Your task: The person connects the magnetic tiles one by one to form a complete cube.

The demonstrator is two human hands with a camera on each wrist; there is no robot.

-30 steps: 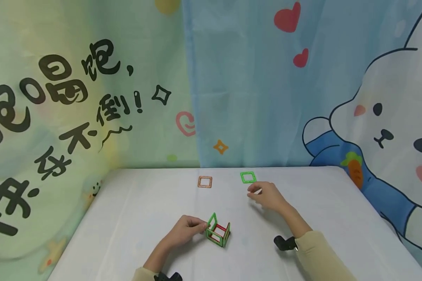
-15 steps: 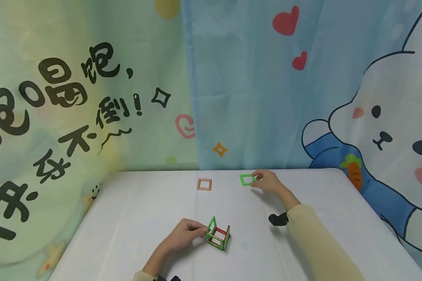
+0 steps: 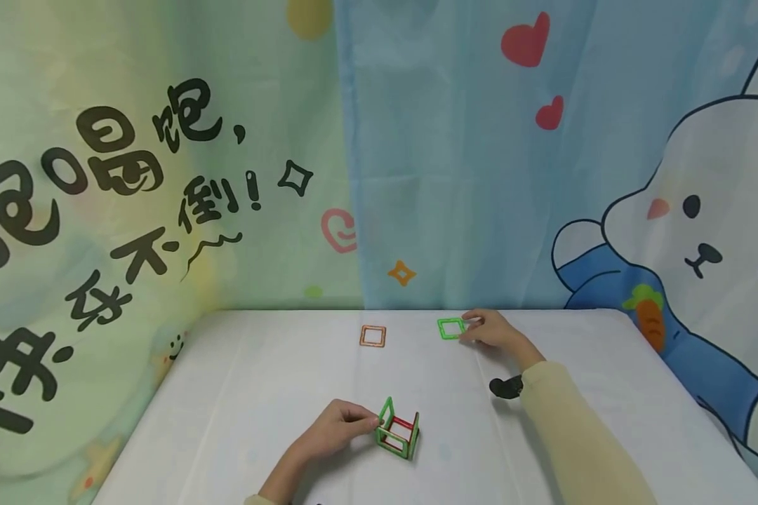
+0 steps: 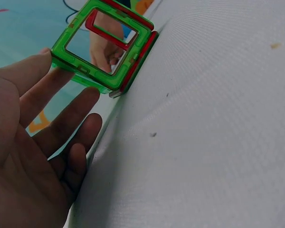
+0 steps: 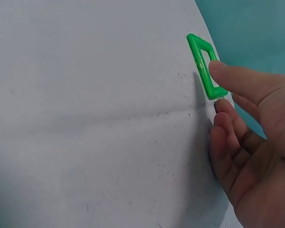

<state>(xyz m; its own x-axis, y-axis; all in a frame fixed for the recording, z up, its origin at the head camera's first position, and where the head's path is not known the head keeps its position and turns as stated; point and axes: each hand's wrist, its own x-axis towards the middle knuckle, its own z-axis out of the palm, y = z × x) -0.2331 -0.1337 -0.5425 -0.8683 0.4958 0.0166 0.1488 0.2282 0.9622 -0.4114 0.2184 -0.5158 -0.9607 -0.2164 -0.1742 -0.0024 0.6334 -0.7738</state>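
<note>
My left hand (image 3: 341,429) pinches the edge of a small open structure of green and red magnetic tiles (image 3: 393,451), standing on the white table. In the left wrist view, thumb and index finger hold a corner of its upright green square (image 4: 96,75); the other fingers are loosely bent. Farther back, my right hand (image 3: 497,335) has thumb and fingertips on the right edge of a loose green square tile (image 3: 451,320). The right wrist view shows the thumb over that tile's side (image 5: 199,64) and a finger at its lower edge.
An orange square tile (image 3: 373,345) lies flat at the back of the white table (image 3: 278,372), left of the green one. A printed curtain (image 3: 429,175) hangs right behind the table's far edge.
My right hand has reached farther back to the loose green tile and taken its right edge. The left hand stays with the structure; the head view has shifted slightly.
</note>
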